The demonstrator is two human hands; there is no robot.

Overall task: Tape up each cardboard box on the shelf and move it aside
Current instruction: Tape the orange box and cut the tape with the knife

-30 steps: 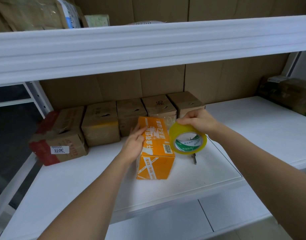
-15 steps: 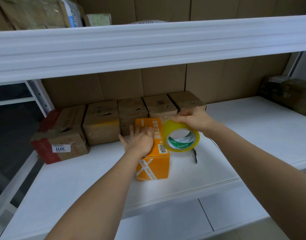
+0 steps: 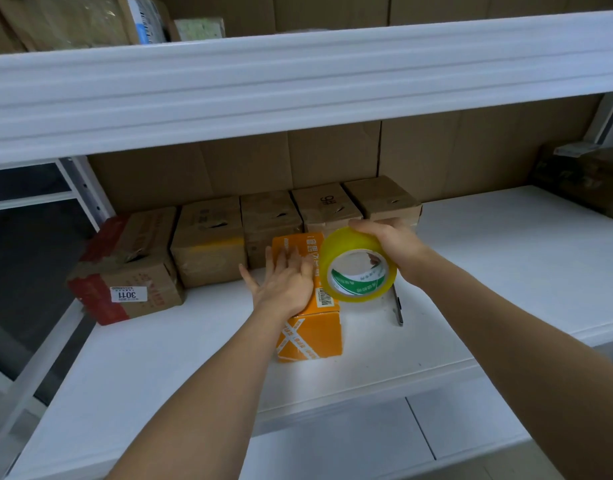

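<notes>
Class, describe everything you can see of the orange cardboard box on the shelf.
The orange cardboard box is small and rectangular, printed with white lettering, a white X-shaped band on its near face and a barcode label near its top edge. It stands upright on the white shelf, before a row of brown boxes. The left hand lies flat on its top; the yellow tape roll in the right hand overlaps its right side.

Glossy yellowish plastic tape roll (image 3: pixel 358 265); matt orange cardboard box (image 3: pixel 312 336); shelf (image 3: pixel 180 358) perhaps painted metal.
</notes>
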